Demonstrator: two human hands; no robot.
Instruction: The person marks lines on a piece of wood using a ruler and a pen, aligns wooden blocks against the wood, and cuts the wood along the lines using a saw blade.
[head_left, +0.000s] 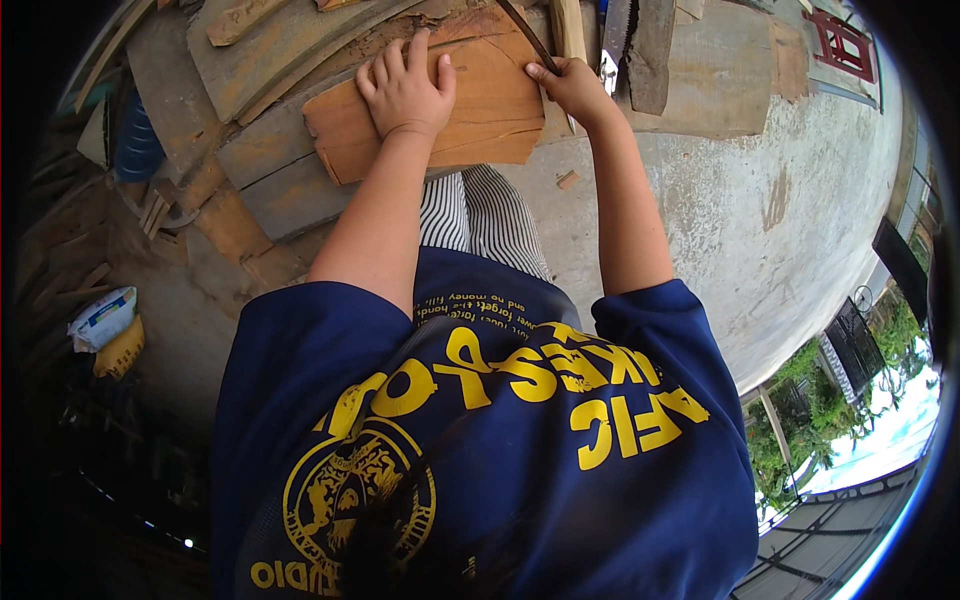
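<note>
A broad reddish-brown wooden board (pixel 490 110) with a split, rough edge lies in front of me, above my striped trousers. My left hand (pixel 410 95) rests flat on its upper left part, fingers spread. Beyond the board's right end, my right hand (pixel 578 92) is closed on a thin, dark, slightly curved strip (pixel 524 32) that runs up and away over the board. Whether the strip is metal or wood I cannot tell. A small pointed tip (pixel 572 125) shows below the right hand; what it belongs to is hidden.
Right of the board lie a light wooden stick (pixel 567 30), a handsaw (pixel 615 45) and a grey rough-edged plank (pixel 652 55). Several boards (pixel 270 60) are piled at the left, near a blue plastic container (pixel 138 140). A wood chip (pixel 568 180) lies on the concrete floor (pixel 740 210).
</note>
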